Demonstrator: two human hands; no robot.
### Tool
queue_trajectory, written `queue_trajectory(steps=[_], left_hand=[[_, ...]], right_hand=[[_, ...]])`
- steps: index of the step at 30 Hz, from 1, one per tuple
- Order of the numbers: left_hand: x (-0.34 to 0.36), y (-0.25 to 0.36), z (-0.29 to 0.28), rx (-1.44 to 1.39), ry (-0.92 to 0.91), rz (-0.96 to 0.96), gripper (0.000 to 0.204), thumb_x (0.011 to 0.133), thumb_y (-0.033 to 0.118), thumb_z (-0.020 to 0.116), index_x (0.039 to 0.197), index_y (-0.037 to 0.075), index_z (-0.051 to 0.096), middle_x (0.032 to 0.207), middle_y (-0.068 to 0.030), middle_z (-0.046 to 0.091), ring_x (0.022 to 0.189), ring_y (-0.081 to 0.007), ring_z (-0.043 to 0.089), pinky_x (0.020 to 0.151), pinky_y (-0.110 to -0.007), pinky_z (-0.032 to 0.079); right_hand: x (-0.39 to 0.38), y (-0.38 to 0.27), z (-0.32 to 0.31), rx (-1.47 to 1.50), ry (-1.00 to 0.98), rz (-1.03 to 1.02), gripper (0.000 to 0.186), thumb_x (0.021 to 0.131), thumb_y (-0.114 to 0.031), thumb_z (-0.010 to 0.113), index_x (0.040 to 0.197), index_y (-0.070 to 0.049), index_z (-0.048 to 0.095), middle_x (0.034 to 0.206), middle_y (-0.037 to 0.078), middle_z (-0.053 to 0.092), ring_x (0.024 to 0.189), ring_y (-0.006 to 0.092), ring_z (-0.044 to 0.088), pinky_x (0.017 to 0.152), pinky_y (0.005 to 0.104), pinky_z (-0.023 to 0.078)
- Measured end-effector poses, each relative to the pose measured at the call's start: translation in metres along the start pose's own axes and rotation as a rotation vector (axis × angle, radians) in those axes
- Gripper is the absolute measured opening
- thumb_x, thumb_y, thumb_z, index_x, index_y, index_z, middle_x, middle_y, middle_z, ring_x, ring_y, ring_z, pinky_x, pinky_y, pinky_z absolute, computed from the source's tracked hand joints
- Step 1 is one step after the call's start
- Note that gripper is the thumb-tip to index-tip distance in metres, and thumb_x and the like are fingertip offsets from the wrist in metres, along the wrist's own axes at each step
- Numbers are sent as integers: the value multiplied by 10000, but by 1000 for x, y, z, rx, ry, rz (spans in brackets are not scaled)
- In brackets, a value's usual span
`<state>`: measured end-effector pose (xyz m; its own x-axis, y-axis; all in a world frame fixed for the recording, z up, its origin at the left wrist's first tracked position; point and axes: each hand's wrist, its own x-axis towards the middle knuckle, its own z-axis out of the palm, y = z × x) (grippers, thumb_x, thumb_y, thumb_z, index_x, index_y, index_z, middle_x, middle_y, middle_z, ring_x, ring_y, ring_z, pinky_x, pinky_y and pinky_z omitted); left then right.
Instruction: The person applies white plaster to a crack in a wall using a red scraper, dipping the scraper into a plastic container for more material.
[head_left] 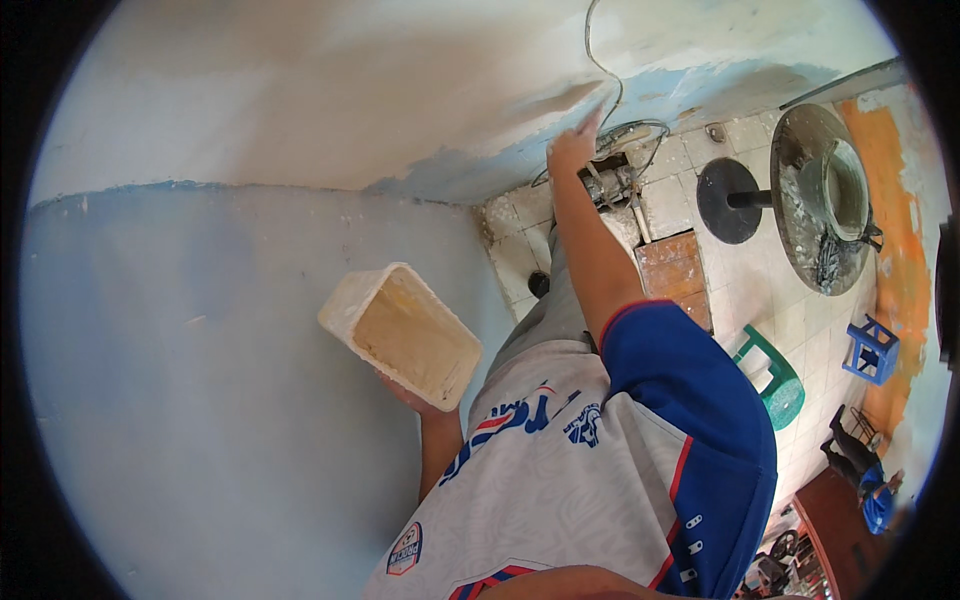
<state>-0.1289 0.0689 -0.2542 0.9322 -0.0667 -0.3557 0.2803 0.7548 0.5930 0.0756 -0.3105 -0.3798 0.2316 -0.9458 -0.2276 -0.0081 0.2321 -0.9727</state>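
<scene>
My left hand point(405, 392) grips a white rectangular plastic tub point(358, 298) from beneath, mostly hidden behind it. The tub is tilted, and beige residue coats its inside. My right arm stretches away from me, bringing my right hand point(574, 148) up against the wall point(480, 165), where white filler meets blue paint. Its fingers look closed, with one pointing along the surface; whatever they hold is too blurred to make out. A thin cable point(605, 70) runs down the wall right beside those fingers.
Below my right hand, tools and looped cable point(655, 130) lie on tiles by a wooden board point(676, 270). To the right stand a round pedestal table point(800, 150) bearing a bucket point(846, 190), a green stool point(785, 390) and a blue stool point(872, 350). Another person point(865, 475) sits farther off.
</scene>
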Motion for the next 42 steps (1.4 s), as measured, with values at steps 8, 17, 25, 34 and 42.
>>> queue_trajectory(steps=[8, 17, 25, 34, 42], left_hand=[[11, 2, 33, 28, -88, 6, 705, 1041, 655, 322, 1588, 210, 341, 1586, -40, 421, 1408, -287, 466, 1156, -470, 410], [40, -20, 84, -83, -127, 8, 751, 1021, 645, 356, 1593, 158, 340, 1583, -88, 439, 1423, -321, 457, 1167, -494, 395], [44, -41, 180, -343, -488, -74, 797, 1004, 695, 303, 1573, 143, 384, 1541, -119, 488, 1367, -337, 521, 1128, -520, 440], [28, -72, 256, -326, -608, 65, 861, 971, 744, 297, 1573, 133, 374, 1534, -147, 481, 1373, -352, 513, 1129, -537, 438], [8, -122, 293, -224, -409, 150, 838, 990, 722, 255, 1569, 126, 370, 1521, -139, 490, 1365, -340, 507, 1146, -506, 413]], right_hand=[[-81, 11, -19, -338, -453, -270, 665, 879, -3, 549, 1532, -54, 429, 1235, 247, 671, 1104, 398, 663, 953, 433, 500], [-102, -158, -178, 559, -922, 382, 406, 966, 66, 550, 1362, -19, 548, 1302, 101, 658, 1165, 183, 643, 1040, 333, 497], [-115, -306, -192, 479, -911, -401, 410, 1014, 32, 533, 1418, 32, 464, 1339, 171, 630, 1229, 241, 614, 1071, 395, 483], [-80, -390, -236, 54, -1155, -960, 432, 922, 70, 673, 1333, 62, 541, 1187, 207, 709, 1046, 217, 710, 934, 319, 551], [-43, -395, -239, -293, -1151, -1203, 255, 909, 10, 705, 1163, 25, 679, 1060, 190, 743, 899, 253, 762, 772, 322, 602]])
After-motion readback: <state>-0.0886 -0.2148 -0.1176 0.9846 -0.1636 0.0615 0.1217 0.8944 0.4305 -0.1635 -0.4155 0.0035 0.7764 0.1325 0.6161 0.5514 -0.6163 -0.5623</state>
